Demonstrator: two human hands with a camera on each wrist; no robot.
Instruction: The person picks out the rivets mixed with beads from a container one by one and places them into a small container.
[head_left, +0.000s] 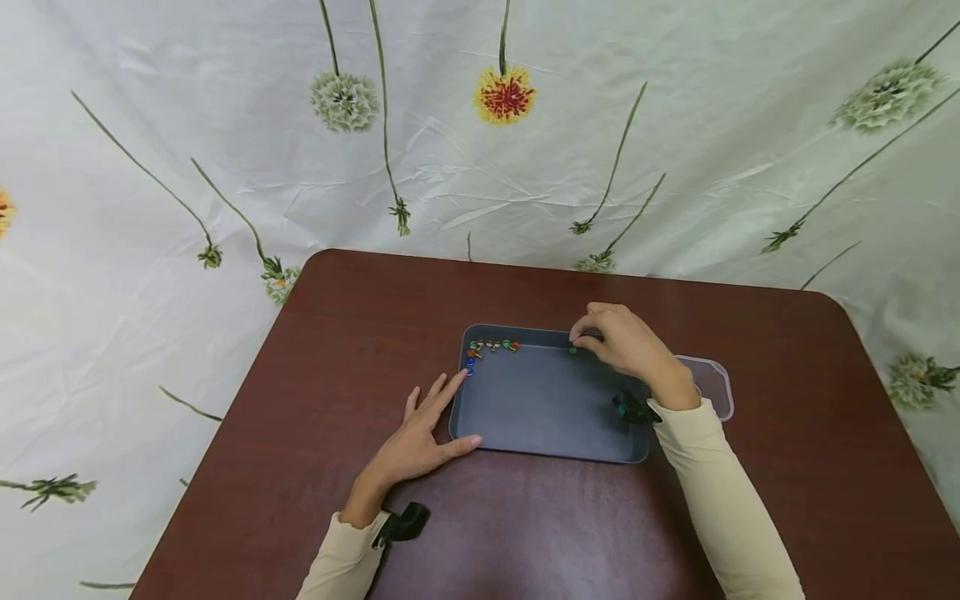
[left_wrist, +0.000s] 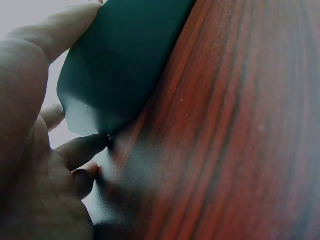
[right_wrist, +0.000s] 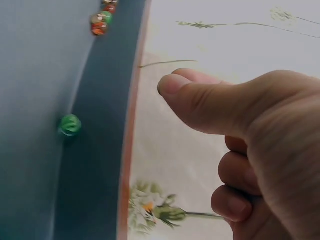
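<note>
A dark grey tray (head_left: 551, 408) lies on the table, with several small marbles (head_left: 493, 344) lined along its far left corner. A blue marble (head_left: 470, 363) sits among those on the left side, close to my left fingertips. My left hand (head_left: 416, 446) spreads its fingers along the tray's left edge, thumb at the near left corner. My right hand (head_left: 622, 340) is over the far right part, thumb and forefinger together and the other fingers curled, with nothing visible in its grasp. Below these fingertips and apart from them, a green marble (right_wrist: 70, 125) lies against the tray's far wall.
Right of the tray, partly behind the right forearm, stands a clear plastic container (head_left: 712, 385). Brown wooden table (head_left: 360, 350) surrounds the tray. A pale flowered cloth (head_left: 450, 167) hangs beyond the far edge. Each wrist carries a black camera (head_left: 403, 523).
</note>
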